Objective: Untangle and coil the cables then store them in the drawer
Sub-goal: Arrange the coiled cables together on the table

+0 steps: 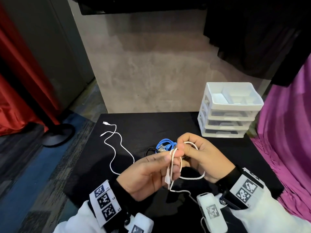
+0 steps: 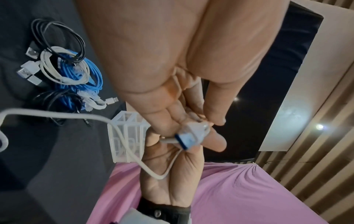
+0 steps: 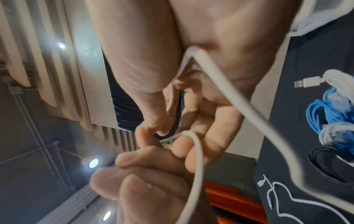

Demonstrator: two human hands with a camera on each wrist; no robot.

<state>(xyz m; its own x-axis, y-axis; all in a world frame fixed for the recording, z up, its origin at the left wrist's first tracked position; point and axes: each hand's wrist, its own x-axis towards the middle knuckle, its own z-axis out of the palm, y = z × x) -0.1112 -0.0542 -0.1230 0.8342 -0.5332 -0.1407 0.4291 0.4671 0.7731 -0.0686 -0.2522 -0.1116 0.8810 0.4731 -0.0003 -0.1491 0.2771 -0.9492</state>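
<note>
Both hands hold one white cable above the black table. My left hand pinches its gathered strands between thumb and fingers. The cable's USB plug hangs just below them and shows between the two hands as the plug. My right hand pinches the top of a loop that drapes round its palm. The cable's loose tail snakes left across the table. Behind the hands lies a pile of blue, black and white cables, seen better as the pile. The white drawer unit stands at the back right, its drawers closed.
Pink cloth hangs along the table's right side. A red curtain and a round black stand base are on the floor to the left. A grey panel rises behind the table.
</note>
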